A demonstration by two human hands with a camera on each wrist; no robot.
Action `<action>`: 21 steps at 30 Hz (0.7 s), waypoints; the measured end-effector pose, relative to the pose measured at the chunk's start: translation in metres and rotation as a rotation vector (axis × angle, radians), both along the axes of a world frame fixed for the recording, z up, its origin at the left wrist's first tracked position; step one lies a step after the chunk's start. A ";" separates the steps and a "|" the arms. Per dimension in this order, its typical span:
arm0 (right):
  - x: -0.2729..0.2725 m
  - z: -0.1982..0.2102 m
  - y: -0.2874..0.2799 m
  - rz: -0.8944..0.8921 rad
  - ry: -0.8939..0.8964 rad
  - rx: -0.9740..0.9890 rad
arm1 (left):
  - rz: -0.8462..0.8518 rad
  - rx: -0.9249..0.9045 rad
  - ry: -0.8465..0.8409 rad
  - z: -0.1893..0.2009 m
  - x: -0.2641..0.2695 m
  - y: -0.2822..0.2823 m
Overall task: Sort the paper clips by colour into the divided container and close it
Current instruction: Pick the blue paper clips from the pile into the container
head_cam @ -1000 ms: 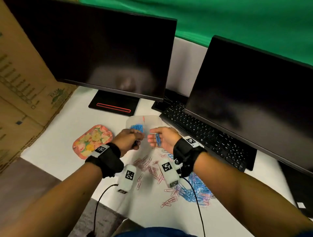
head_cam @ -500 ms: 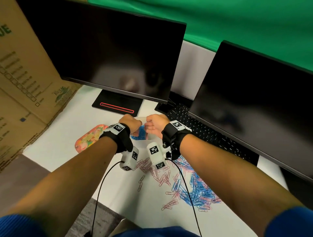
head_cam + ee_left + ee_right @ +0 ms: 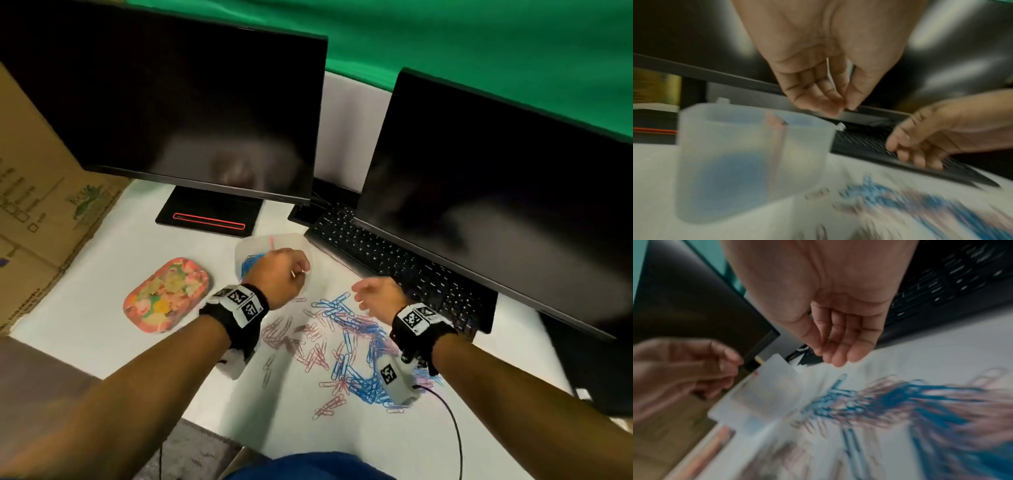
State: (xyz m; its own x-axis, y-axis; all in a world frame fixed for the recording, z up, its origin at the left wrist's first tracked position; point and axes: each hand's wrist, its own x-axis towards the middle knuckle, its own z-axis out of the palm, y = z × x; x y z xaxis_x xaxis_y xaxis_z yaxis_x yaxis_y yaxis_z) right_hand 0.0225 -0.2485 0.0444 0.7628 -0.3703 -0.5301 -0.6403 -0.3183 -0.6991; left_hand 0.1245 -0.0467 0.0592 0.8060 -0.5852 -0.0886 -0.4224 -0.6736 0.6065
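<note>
The translucent divided container (image 3: 293, 237) (image 3: 725, 146) stands on the white table (image 3: 102, 308) in front of the left monitor. Blue clips (image 3: 249, 266) fill its left compartment beside a pink divider. My left hand (image 3: 299, 274) (image 3: 844, 106) hovers over the container's near right side, thumb and fingers pinching a thin pale sliver that looks like a paper clip. My right hand (image 3: 359, 295) (image 3: 832, 356) hangs relaxed and empty over the far end of the mixed pile of blue and pink clips (image 3: 352, 342). Both wrist views are blurred.
A pink floral oval lid or tray (image 3: 168, 294) lies left of the container. A black keyboard (image 3: 394, 267) and two dark monitors (image 3: 191, 102) close off the back and right. A cardboard box (image 3: 34, 212) stands at left. Wrist-camera cables trail near the table's front edge.
Both hands were together over the container. The right hand has since swung right and back over the pile, no longer holding blue clips. The left hand stays at the container.
</note>
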 end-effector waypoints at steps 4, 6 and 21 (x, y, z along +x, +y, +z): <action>-0.040 -0.018 0.005 0.267 0.031 -0.353 | -0.352 0.208 0.023 -0.026 -0.052 -0.027; -0.057 -0.026 0.008 0.324 0.057 -0.388 | -0.407 0.265 0.055 -0.045 -0.073 -0.036; -0.102 -0.054 0.022 0.629 0.120 -0.496 | -0.192 0.448 0.006 -0.074 -0.074 -0.021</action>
State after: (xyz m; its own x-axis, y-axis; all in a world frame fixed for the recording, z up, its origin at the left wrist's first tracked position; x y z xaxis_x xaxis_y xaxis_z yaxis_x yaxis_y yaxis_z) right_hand -0.0796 -0.2266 -0.0099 0.8548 -0.1039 -0.5084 -0.2996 -0.8988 -0.3201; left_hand 0.0506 -0.0682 -0.0151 0.6861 -0.6264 -0.3701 -0.5618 -0.7793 0.2776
